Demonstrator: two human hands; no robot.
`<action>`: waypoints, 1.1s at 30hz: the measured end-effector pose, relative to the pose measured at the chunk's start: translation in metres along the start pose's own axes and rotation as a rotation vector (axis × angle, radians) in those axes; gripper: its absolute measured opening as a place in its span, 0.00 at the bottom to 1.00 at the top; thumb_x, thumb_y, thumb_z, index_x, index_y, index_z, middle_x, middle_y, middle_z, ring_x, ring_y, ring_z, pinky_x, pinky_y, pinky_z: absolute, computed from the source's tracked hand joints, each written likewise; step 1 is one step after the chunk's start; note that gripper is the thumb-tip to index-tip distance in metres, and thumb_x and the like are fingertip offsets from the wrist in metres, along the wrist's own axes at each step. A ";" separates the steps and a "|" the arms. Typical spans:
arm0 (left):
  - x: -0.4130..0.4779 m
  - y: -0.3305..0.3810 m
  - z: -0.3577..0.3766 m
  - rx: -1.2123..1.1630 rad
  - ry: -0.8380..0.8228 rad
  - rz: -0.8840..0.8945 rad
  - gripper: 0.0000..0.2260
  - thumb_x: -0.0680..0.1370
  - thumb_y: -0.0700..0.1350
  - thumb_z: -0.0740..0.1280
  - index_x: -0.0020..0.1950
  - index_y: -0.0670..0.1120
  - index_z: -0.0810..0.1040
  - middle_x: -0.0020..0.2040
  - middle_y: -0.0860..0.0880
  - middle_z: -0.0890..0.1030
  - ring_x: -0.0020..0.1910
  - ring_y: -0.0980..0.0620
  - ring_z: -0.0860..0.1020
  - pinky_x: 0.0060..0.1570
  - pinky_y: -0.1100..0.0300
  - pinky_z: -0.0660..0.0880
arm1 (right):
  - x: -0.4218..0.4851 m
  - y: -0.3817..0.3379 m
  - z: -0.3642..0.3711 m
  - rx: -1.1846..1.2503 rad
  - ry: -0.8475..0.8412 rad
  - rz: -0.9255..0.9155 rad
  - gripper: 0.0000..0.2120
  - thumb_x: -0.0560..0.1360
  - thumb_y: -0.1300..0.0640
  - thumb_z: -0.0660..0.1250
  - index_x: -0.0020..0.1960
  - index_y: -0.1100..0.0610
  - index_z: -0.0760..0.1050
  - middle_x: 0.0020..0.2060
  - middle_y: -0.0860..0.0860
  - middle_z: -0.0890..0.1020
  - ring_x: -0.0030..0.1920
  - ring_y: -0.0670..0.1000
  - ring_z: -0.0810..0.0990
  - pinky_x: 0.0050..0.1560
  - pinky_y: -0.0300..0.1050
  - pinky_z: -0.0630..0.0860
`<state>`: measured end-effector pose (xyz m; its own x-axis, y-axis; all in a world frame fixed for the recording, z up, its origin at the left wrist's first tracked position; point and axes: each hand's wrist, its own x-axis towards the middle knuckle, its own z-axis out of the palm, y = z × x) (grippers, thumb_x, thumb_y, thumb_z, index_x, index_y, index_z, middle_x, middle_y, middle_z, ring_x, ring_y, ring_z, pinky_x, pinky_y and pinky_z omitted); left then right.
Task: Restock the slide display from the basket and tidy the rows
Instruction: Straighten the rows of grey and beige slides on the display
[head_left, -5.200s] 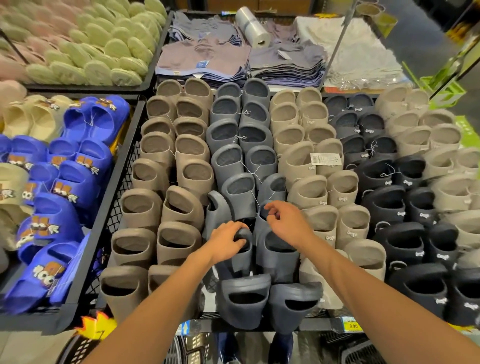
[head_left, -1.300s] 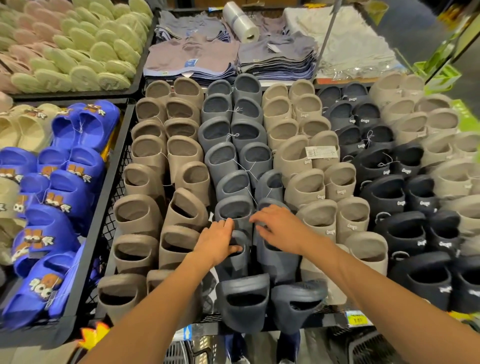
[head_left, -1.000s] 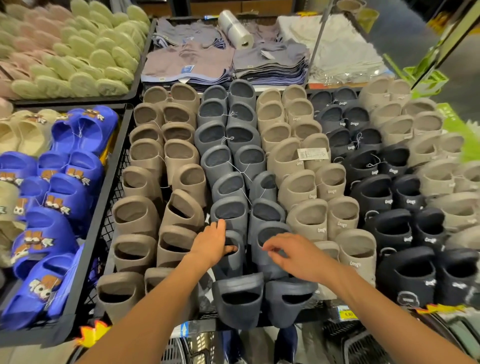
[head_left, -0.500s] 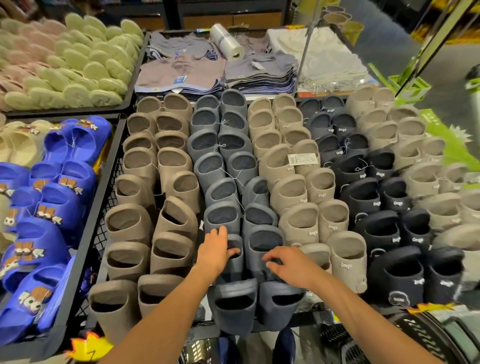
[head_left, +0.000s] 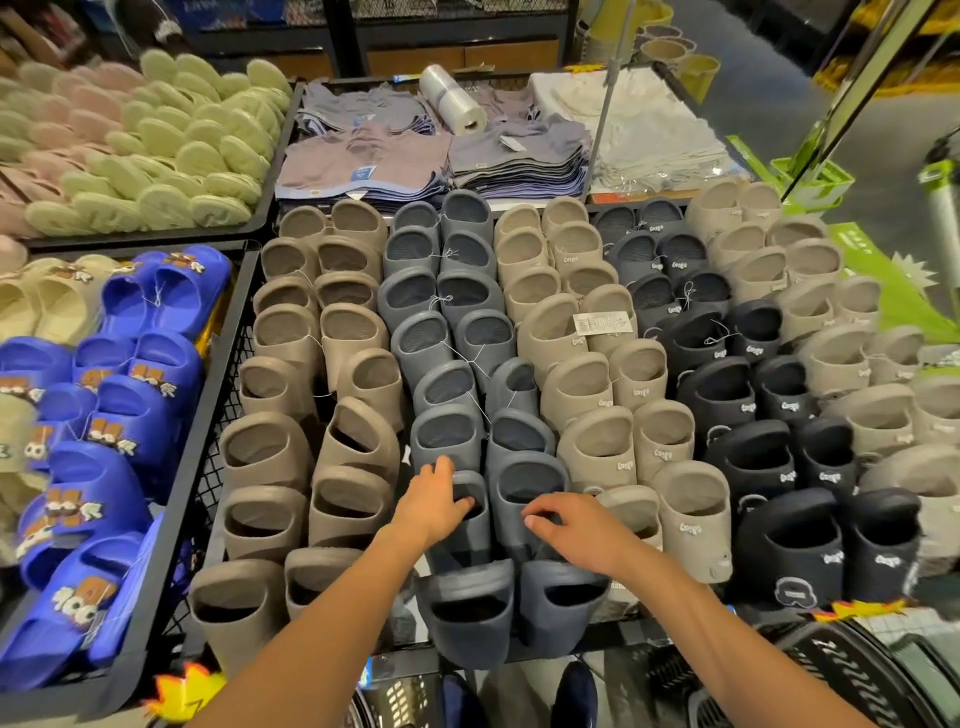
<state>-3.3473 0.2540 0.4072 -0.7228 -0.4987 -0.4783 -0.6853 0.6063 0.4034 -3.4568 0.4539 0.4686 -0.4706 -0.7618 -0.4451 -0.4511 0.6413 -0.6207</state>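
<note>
Left hand (head_left: 439, 501) pinches a narrow gray slide (head_left: 470, 512) lower center; right hand (head_left: 576, 527) rests spread beside it. Looks light, squishy foam, so grab the strap.

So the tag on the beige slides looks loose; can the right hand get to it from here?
Probably yes: the right hand is free, and the tag lies exposed on top of the beige slides, with nothing above them on the way.

White "Coogo"-like logo, hard to read, on beige slides (head_left: 688, 519) & black slides (head_left: 789, 545); white tag (head_left: 604, 323) print illegible.
</note>
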 end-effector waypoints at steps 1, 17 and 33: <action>0.000 -0.001 -0.003 -0.013 -0.016 0.001 0.24 0.76 0.56 0.69 0.64 0.44 0.66 0.63 0.41 0.71 0.62 0.39 0.73 0.60 0.47 0.72 | -0.001 -0.001 0.000 0.017 0.002 -0.001 0.11 0.79 0.50 0.63 0.57 0.49 0.80 0.50 0.44 0.84 0.48 0.44 0.79 0.53 0.41 0.74; -0.084 0.006 -0.045 0.006 0.210 0.444 0.25 0.75 0.70 0.57 0.55 0.51 0.77 0.50 0.54 0.77 0.53 0.54 0.74 0.57 0.56 0.72 | -0.047 0.017 -0.013 0.195 -0.158 -0.063 0.27 0.62 0.34 0.75 0.59 0.38 0.75 0.57 0.37 0.80 0.59 0.34 0.76 0.61 0.33 0.71; -0.101 0.016 -0.010 0.088 -0.063 0.333 0.22 0.76 0.56 0.68 0.67 0.53 0.69 0.62 0.51 0.78 0.60 0.47 0.76 0.57 0.51 0.74 | -0.036 0.021 0.005 -0.098 -0.091 -0.159 0.15 0.74 0.56 0.69 0.60 0.46 0.78 0.54 0.41 0.81 0.54 0.41 0.77 0.57 0.38 0.72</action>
<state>-3.2861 0.3077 0.4691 -0.8969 -0.2269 -0.3797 -0.4002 0.7819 0.4780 -3.4458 0.4946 0.4684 -0.3196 -0.8562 -0.4059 -0.5882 0.5151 -0.6234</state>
